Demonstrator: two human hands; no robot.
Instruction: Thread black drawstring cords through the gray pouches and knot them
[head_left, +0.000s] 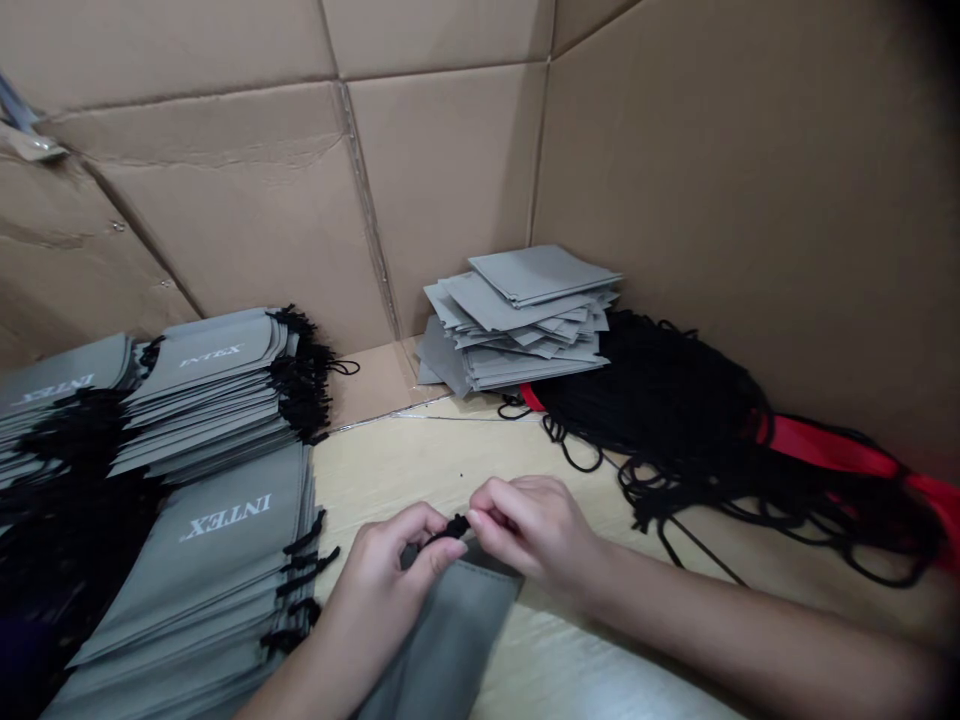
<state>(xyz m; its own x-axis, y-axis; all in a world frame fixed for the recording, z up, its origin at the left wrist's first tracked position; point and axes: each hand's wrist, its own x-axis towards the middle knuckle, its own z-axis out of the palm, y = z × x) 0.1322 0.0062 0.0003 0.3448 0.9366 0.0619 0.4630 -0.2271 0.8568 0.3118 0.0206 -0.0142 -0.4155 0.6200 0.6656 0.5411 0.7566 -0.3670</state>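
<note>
Seemingly midway: left hand (394, 565) and right hand (532, 525) pinch black cord (456, 526) on a grey pouch (457, 635); corded pouches (225, 545) at left look done, far plain pouches (544, 315) and loose cords (667, 410) remain.

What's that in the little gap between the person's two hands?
The head view shows a small bunch of black cord between the left hand and right hand, by the grey pouch; whether it is knotted is unclear.

A pale yellow, flat tabletop (390, 450) is bearing stacked, white-lettered grey fabric pouches (202, 560), piled flat grey pieces (540, 273) and looping black cords (667, 390).
</note>
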